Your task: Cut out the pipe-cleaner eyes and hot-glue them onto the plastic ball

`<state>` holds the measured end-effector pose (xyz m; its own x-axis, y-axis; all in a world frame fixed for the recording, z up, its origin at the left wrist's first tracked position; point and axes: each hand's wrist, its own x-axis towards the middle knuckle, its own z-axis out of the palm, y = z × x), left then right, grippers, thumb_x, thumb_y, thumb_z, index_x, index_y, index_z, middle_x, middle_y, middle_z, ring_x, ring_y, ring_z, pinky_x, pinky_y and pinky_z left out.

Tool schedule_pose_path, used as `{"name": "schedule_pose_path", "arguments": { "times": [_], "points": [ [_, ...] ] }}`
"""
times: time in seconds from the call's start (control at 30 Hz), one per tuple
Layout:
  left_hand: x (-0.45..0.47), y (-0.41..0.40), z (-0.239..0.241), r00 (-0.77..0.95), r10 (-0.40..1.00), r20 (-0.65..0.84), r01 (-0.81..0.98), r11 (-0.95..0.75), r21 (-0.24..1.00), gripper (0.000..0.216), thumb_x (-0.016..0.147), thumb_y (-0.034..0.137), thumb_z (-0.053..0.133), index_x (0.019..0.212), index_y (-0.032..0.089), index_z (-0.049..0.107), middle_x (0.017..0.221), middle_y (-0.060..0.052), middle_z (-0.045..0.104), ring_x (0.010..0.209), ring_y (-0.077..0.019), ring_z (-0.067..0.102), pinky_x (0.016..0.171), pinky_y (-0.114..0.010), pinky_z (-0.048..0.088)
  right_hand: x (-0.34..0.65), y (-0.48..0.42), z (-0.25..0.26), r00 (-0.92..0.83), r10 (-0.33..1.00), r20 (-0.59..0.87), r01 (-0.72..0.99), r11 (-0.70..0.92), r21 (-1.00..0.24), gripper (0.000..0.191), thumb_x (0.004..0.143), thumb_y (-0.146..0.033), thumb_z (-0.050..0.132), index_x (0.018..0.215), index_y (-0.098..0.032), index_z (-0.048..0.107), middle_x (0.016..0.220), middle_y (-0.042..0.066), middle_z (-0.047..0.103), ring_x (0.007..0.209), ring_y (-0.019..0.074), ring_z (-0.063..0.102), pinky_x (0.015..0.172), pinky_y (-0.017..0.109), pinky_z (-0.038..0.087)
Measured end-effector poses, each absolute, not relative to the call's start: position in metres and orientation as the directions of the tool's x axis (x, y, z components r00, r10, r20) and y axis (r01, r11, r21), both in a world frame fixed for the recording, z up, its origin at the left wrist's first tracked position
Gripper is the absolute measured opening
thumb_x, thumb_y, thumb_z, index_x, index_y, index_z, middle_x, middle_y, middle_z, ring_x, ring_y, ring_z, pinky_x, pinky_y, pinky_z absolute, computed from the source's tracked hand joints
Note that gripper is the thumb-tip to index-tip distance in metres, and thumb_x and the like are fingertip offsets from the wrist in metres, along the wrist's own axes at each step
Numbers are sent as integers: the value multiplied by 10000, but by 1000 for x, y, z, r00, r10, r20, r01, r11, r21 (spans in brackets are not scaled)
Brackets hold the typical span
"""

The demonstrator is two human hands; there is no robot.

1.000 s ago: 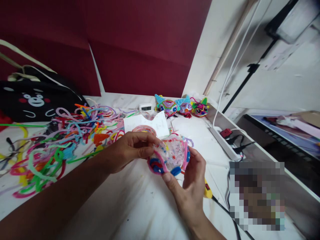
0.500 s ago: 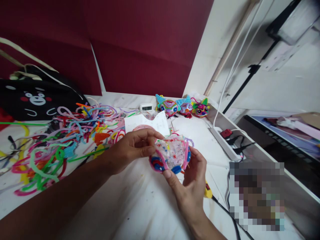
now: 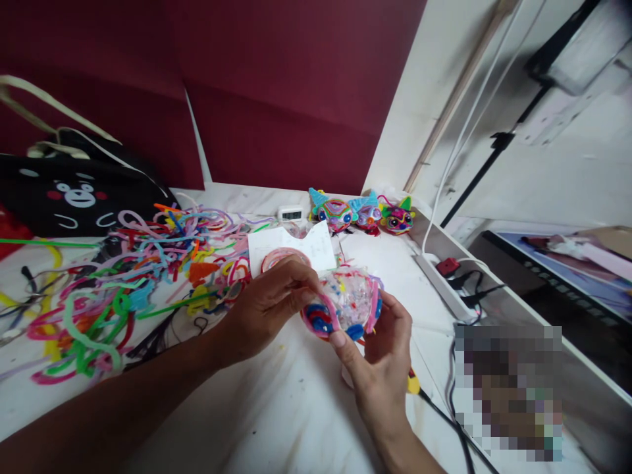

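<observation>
A rounded see-through craft body (image 3: 348,296), trimmed with pipe cleaners, is held up over the table between both hands. Blue and red coils sit along its lower edge, and its clear shell shows coloured specks. My right hand (image 3: 382,355) grips it from the right and below, thumb on the lower edge, with the other fingers partly hidden behind. At its upper left, my left hand (image 3: 276,299) is closed, thumb and fingers pinching the upper end of a pink pipe cleaner (image 3: 331,309) that runs down the body.
Loose pipe cleaners (image 3: 103,309) are heaped at left before a black bag (image 3: 83,191). Behind my hands lie a white paper (image 3: 316,247), a small digital timer (image 3: 290,213) and finished colourful ornaments (image 3: 334,214). A power strip (image 3: 447,283) and a yellow-handled corded tool (image 3: 413,382) are at right.
The craft body has shifted slightly right and turned a little in my right hand. My left fingers have moved right with it, drawing closer to the pink strip. The view has shifted slightly.
</observation>
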<state>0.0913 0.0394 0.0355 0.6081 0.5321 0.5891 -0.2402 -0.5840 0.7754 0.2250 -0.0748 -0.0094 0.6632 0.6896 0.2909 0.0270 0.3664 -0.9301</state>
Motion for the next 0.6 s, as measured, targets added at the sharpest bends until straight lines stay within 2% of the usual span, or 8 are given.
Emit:
{"name": "schedule_pose_path", "arguments": {
  "times": [0.13,0.3,0.47,0.6],
  "points": [
    [91,40,34,606,476,638,-222,-669,710,124,975,194,553,997,244,664,873,-20,564,853,-158,550,784,-293,468,226,-74,-8,661,695,284,15,366,-930,728,660,-327,862,1264,-268,460,1274,97,578,1151,269,595,900,416,504],
    [93,38,32,568,469,677,-187,-727,660,170,955,127,569,1025,234,680,876,-9,588,845,-138,561,775,-266,463,227,-74,-7,646,713,272,-17,370,-929,718,670,-316,856,1265,-252,460,1299,113,572,1144,265,610,905,419,511],
    [96,35,28,512,455,729,-171,-778,605,145,951,137,573,1032,226,653,928,-21,628,899,-152,601,818,-287,489,228,-74,-7,657,711,250,-36,361,-932,715,668,-338,854,1259,-235,464,1273,117,596,1142,274,620,941,449,503],
    [96,32,27,476,494,728,-103,-790,604,85,955,178,575,1016,220,616,950,-38,665,934,-171,644,815,-289,520,231,-76,-11,625,733,268,-28,364,-931,707,706,-329,841,1285,-246,444,1297,114,593,1149,264,622,942,440,510]
  ]
}}
